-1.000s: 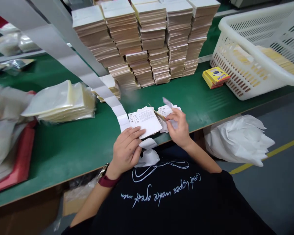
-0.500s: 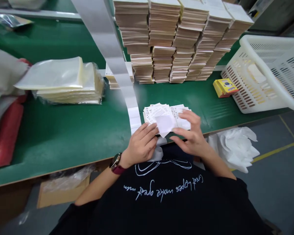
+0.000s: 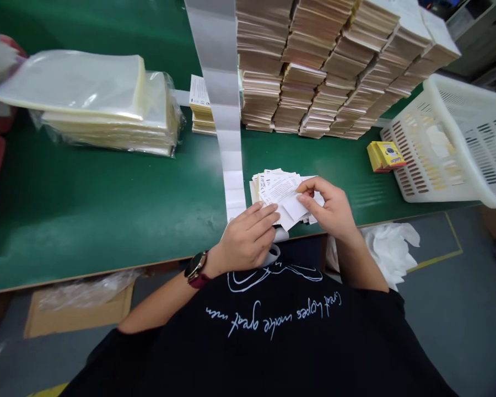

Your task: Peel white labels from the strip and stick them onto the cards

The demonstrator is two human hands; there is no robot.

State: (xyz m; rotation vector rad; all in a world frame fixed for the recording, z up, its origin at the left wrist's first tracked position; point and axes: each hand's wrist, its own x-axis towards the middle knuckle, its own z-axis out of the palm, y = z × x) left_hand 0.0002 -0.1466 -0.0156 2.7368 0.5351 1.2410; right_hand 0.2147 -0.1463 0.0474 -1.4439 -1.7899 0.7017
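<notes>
My left hand lies palm down with its fingers stretched out, the fingertips resting on the near edge of some white papers. Between thumb and forefinger, my right hand pinches the upper corner of a small blank white paper slip. Under the slip is a fanned pile of printed white cards at the bench's near edge. A long white paper strip with crosswise creases runs down to the left of the pile, and its lower end reaches close to my left hand.
Tall stacks of cards stand behind the pile. Clear plastic bags lie to the left, near a small card stack. Yellow boxes sit against a white basket at the right. The green bench ends just before my body.
My right thumb and forefinger have closed on the slip, where they were apart before. The left hand stays on the papers. The camera view has shifted.
</notes>
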